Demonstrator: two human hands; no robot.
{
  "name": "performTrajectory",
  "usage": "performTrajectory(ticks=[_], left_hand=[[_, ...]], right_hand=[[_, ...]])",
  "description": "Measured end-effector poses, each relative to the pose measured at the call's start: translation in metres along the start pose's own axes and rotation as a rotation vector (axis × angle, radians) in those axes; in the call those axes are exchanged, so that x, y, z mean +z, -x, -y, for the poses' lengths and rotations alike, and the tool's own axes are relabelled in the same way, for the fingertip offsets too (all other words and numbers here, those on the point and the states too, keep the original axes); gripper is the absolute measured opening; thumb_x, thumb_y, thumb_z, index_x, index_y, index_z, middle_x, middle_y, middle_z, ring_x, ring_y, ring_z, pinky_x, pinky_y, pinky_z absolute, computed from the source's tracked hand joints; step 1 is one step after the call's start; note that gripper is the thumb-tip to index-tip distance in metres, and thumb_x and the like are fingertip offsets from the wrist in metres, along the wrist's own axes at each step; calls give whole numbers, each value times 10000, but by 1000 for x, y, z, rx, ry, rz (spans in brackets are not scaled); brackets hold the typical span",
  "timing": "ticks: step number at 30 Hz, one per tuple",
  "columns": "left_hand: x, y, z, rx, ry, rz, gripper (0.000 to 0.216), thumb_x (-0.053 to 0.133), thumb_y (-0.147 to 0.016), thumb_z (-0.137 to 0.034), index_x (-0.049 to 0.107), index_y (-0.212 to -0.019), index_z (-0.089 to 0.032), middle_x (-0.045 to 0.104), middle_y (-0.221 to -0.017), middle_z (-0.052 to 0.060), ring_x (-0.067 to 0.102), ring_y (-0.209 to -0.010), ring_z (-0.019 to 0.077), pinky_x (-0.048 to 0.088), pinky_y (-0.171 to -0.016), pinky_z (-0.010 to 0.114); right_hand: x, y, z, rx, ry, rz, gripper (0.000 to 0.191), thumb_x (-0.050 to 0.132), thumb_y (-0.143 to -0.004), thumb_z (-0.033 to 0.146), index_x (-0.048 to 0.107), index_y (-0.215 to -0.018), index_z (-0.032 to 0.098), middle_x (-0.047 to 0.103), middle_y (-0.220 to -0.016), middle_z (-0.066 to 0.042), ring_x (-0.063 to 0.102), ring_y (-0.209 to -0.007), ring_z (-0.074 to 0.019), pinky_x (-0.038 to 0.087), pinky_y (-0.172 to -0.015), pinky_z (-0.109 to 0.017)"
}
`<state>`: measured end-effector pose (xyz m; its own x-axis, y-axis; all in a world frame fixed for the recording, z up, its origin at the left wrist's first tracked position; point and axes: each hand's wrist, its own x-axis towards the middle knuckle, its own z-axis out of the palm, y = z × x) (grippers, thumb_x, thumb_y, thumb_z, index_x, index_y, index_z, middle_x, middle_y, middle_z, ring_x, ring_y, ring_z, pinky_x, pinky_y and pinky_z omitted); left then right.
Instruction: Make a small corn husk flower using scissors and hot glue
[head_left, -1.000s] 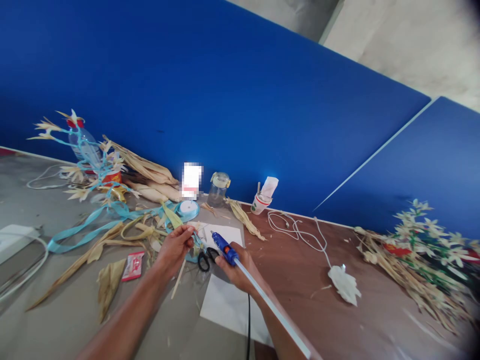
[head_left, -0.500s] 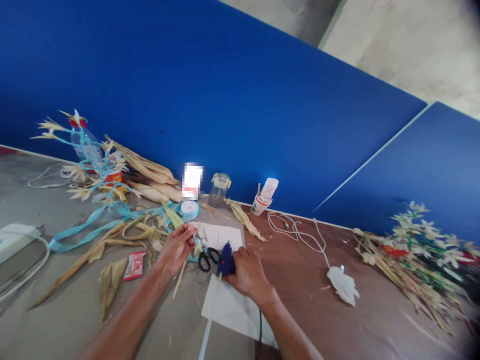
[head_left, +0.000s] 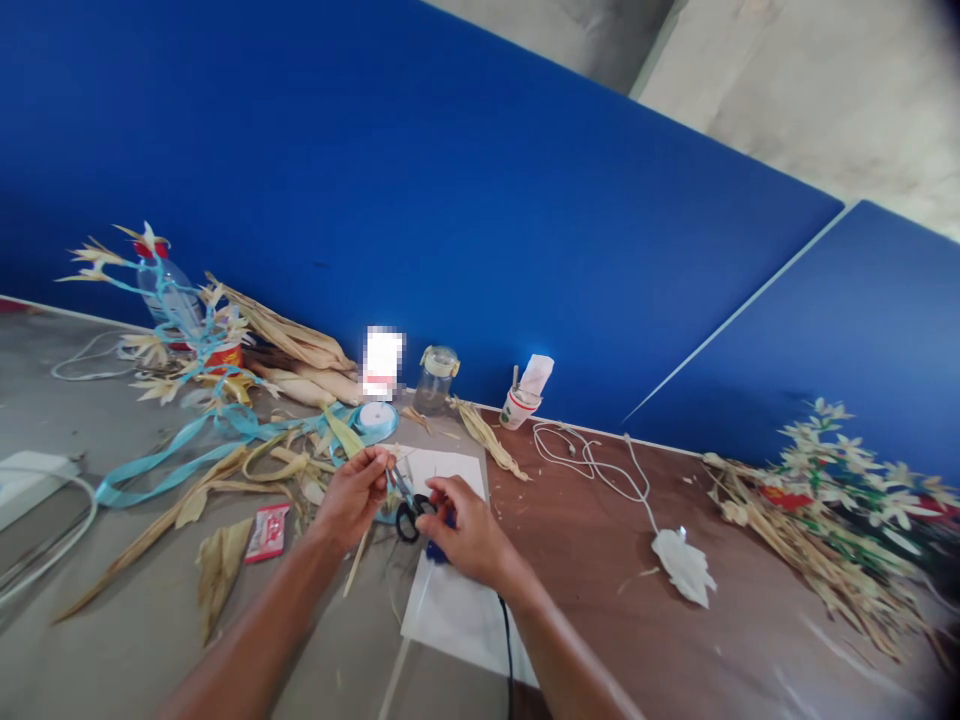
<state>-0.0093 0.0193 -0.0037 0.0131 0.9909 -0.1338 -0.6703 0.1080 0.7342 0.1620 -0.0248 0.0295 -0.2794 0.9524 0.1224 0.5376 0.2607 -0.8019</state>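
Observation:
The fingertips of my left hand (head_left: 358, 492) are pinched together on something small and bluish; what it is, I cannot make out. Just right of it lies a pair of scissors (head_left: 407, 520) with black handles, blades pointing up toward those fingers. My right hand (head_left: 466, 530) hovers at the handles, thumb and fingers apart, with no clear grip on them. Below its palm, a blue glue gun (head_left: 438, 552) is mostly hidden; a pale glue stick (head_left: 397, 665) trails from it toward me. White paper (head_left: 457, 625) lies underneath.
Corn husks (head_left: 217, 485), blue ribbon (head_left: 161, 478) and a red packet (head_left: 268, 532) spread across the left. Behind stand a lidded jar (head_left: 436, 385) and a paper cup (head_left: 519, 408). A white cable (head_left: 596, 460) coils to the right, near a husk-flower bunch (head_left: 832, 490). A blue partition (head_left: 480, 220) closes the back.
My right hand has come off the glue gun and moved left and slightly up to the scissors' handles. The glue gun now sits lower, under that hand. My left hand keeps its place.

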Motion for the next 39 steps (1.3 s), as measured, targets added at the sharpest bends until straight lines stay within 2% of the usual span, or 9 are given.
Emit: performTrajectory(ticks=[6, 9, 13, 18, 22, 26, 31, 39], left_hand=[[1, 0, 2, 11, 38, -28, 178, 763, -597, -189, 614, -664, -117, 573, -622, -26, 431, -467, 26, 395, -464, 135], [4, 3, 0, -6, 45, -68, 204, 773, -575, -191, 598, -652, -121, 527, -552, -46, 415, -445, 31, 362, -425, 139], [5, 4, 1, -7, 64, -61, 238, 779, -573, -216, 569, -644, -130, 499, -527, -58, 398, -434, 32, 336, -404, 141], [-1, -1, 3, 34, 108, -109, 239, 778, -582, -220, 564, -645, -133, 485, -498, -62, 411, -450, 36, 359, -429, 142], [-3, -4, 4, 56, 186, -150, 246, 781, -576, -207, 551, -632, -138, 478, -488, -67, 405, -440, 36, 375, -441, 154], [-1, -2, 5, 31, 202, -171, 268, 788, -567, -207, 533, -622, -146, 448, -457, -77, 399, -426, 38, 368, -431, 152], [4, 3, 8, -6, 162, -155, 283, 784, -578, -251, 525, -616, -144, 453, -449, -75, 400, -413, 42, 357, -416, 155], [10, 9, 14, -76, 111, -52, 298, 772, -603, -301, 517, -591, -146, 480, -458, -59, 440, -447, 58, 396, -471, 168]], right_hand=[[35, -18, -3, 44, -211, 20, 467, 649, -717, 355, 545, -1129, 160, 594, -893, -31, 544, -702, -131, 456, -661, -272], [42, -26, -1, 103, -292, -24, 425, 649, -701, 349, 566, -1057, 133, 616, -870, -44, 563, -716, -147, 462, -671, -286], [44, -34, 5, 168, -382, -116, 346, 674, -645, 280, 573, -946, 143, 610, -878, -43, 565, -724, -146, 463, -699, -292], [51, -38, -4, 162, -652, -168, 585, 719, -585, 246, 468, -1110, 181, 536, -910, -14, 536, -683, -107, 469, -647, -254], [61, -42, -18, 128, -772, -160, 607, 713, -589, 223, 441, -1130, 212, 511, -877, 6, 524, -666, -99, 459, -628, -242], [66, -44, -19, 74, -693, -162, 602, 670, -603, 181, 432, -1156, 199, 513, -883, 0, 512, -672, -102, 448, -631, -244], [64, -40, -10, -6, -513, -249, 585, 592, -645, 129, 427, -1203, 189, 520, -980, -34, 518, -680, -105, 467, -659, -258], [57, -40, -9, -32, -395, -376, 275, 518, -713, 148, 555, -983, 184, 579, -841, -15, 557, -733, -138, 471, -711, -263]])
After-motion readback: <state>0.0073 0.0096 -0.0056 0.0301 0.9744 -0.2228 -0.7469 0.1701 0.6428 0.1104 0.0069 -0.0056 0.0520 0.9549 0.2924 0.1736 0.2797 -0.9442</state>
